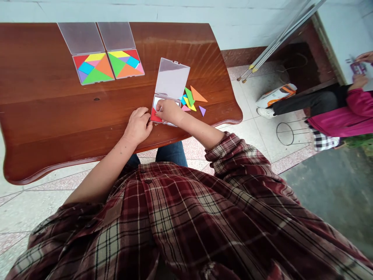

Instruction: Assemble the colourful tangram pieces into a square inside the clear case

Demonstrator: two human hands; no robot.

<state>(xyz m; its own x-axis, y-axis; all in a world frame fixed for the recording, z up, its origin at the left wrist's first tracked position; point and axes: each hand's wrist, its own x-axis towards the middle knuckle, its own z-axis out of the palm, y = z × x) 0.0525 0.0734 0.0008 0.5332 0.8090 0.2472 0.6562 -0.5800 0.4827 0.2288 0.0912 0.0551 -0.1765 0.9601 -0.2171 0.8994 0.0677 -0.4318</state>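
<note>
A clear tangram case (172,79) lies unfolded near the table's front edge, lid away from me. My right hand (169,111) is over its tray, fingers pinched at a red triangle tangram piece (154,116) in the tray's left corner. The fingers partly hide the tray. Beside the tray's left edge, my left hand (138,126) rests on the table with fingers loosely stretched out, holding nothing. Right of the case lie loose pieces: an orange triangle (198,94), a green piece (190,96), a purple triangle (202,111), and yellow, blue and pink ones close together.
Two open cases with filled tangram squares, a left one (94,69) and a right one (126,64), lie farther back on the brown wooden table (52,116). Crutches (262,58) lean at the wall. A seated person (344,111) is at the right, near a wire stand (285,133).
</note>
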